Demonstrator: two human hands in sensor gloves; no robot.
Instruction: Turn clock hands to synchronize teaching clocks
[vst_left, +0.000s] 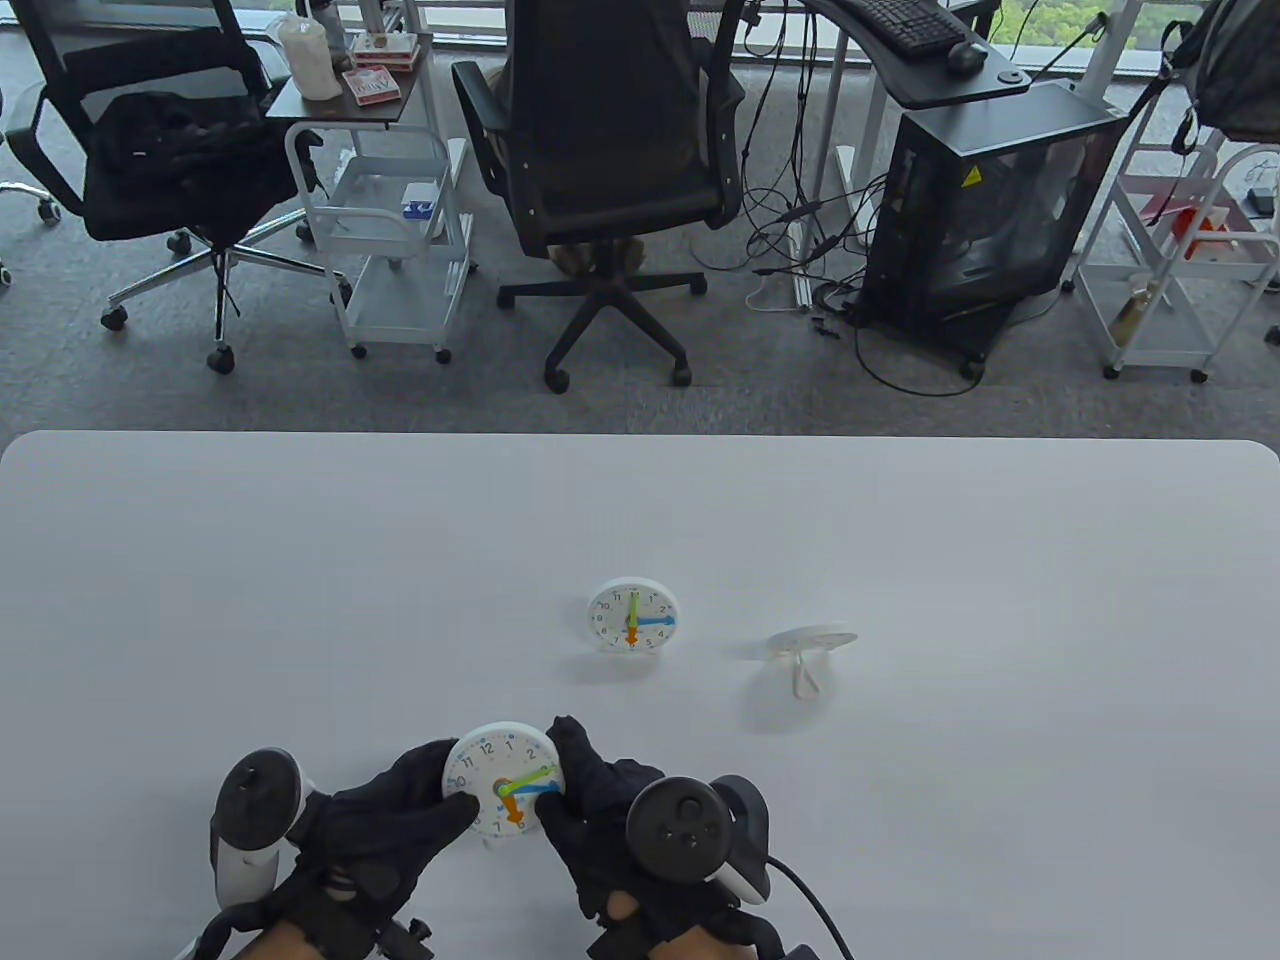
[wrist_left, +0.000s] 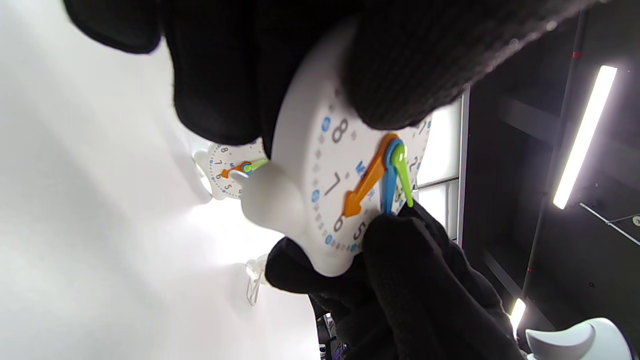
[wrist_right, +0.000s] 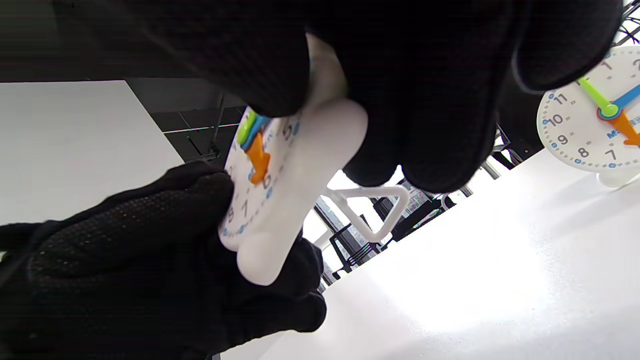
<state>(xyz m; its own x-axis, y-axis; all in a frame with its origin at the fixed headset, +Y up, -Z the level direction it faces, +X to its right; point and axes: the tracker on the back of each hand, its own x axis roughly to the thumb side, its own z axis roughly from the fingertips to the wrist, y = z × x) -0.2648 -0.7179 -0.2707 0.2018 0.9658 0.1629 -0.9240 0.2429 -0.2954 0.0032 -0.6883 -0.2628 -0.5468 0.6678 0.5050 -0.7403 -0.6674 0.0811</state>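
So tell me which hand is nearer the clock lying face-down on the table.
Right. The right hand is nearer the face-down clock, which lies up and to its right; the left hand grips the held clock from the far side.

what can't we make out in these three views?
- Third clock, table view: face turned away, its hands not visible.
- Held clock, both wrist views: gloved fingers cover part of the dial.
- Standing clock, right wrist view: cut off by the frame edge.
- Left hand, right hand: contact with the clock hands unclear.
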